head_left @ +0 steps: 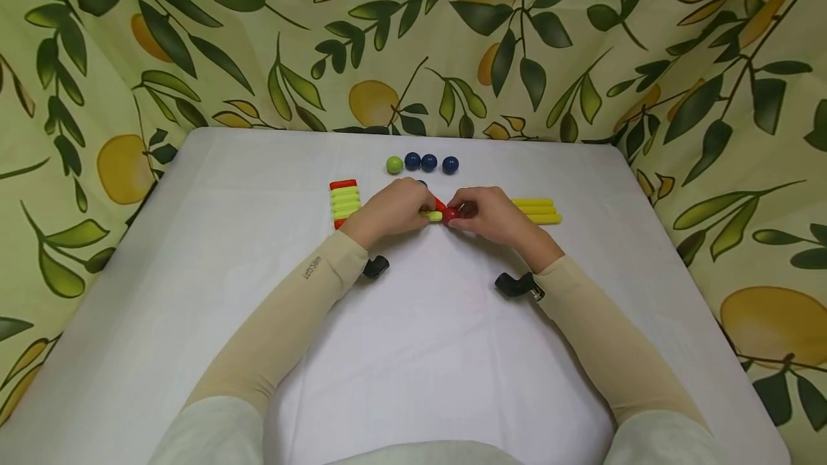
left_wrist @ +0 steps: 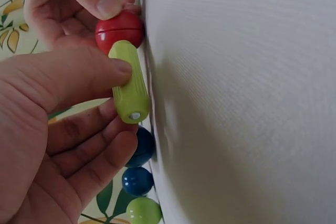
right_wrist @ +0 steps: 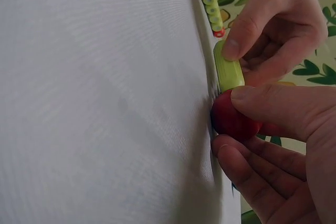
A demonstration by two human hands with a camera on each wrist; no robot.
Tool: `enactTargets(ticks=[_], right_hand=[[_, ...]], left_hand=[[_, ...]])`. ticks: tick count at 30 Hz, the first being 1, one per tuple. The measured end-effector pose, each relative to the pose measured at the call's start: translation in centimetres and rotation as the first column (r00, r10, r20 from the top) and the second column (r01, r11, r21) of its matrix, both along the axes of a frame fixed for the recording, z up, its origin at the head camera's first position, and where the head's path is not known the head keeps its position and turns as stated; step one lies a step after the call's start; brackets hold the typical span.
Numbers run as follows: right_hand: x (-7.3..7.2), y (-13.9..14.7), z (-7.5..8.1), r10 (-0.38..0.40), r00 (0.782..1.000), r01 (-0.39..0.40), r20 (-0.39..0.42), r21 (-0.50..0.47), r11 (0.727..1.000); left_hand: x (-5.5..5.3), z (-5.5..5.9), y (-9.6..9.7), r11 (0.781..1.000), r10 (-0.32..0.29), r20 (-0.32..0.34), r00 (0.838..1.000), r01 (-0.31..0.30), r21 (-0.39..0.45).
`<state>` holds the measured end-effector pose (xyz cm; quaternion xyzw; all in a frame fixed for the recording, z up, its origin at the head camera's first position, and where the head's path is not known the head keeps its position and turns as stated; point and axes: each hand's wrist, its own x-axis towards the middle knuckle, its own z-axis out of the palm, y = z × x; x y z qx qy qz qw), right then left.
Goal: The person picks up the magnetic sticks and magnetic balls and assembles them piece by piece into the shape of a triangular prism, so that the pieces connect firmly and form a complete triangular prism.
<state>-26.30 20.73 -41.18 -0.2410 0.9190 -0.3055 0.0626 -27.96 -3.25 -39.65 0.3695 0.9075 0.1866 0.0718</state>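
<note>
Between thumb and fingers, my left hand (head_left: 395, 208) pinches a short light-green ribbed magnetic stick (left_wrist: 131, 87), which has a silvery dot in its end. My right hand (head_left: 489, 215) holds a glossy red ball (head_left: 451, 217), thumb on top and fingertips at its side. The stick's far end meets the ball, as the right wrist view also shows with the green stick (right_wrist: 229, 69) against the red ball (right_wrist: 234, 116). A red stick (head_left: 440, 204) reaches back from the ball, partly hidden by the hands. Just behind the left hand, a blue ball (head_left: 423, 183) peeks out.
At the back lie a green ball (head_left: 394, 164) and several blue balls (head_left: 429, 162) in a row. Left of the hands is a stack of light-green and red sticks (head_left: 345, 196); yellow sticks (head_left: 541, 211) lie to the right. A patterned curtain (head_left: 375, 34) borders the white table (head_left: 413, 372).
</note>
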Motion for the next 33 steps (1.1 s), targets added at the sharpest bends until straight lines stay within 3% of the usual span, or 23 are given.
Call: enactTargets(ticks=[13, 24, 29, 33], right_hand=[[0.3, -0.1, 0.2, 0.003, 1.0, -0.004, 0.031, 0.007, 1.0], [0.3, -0.1, 0.4, 0.019, 1.0, -0.019, 0.019, -0.009, 1.0], [0.3, -0.2, 0.4, 0.012, 1.0, -0.012, 0.029, 0.005, 1.0], [0.3, -0.3, 0.5, 0.001, 0.999, -0.002, 0.048, 0.02, 1.0]], left_hand=[[0.5, 0.4, -0.1, 1.0, 0.01, 0.011, 1.0, -0.01, -0.012], [0.0, 0.6, -0.3, 1.0, -0.008, -0.005, 1.0, 0.008, -0.012], [-0.5, 1.2, -1.0, 0.999, 0.045, 0.026, 0.999, -0.045, 0.003], [-1.6, 2.6, -2.4, 0.995, 0.095, 0.04, 0.995, -0.097, 0.039]])
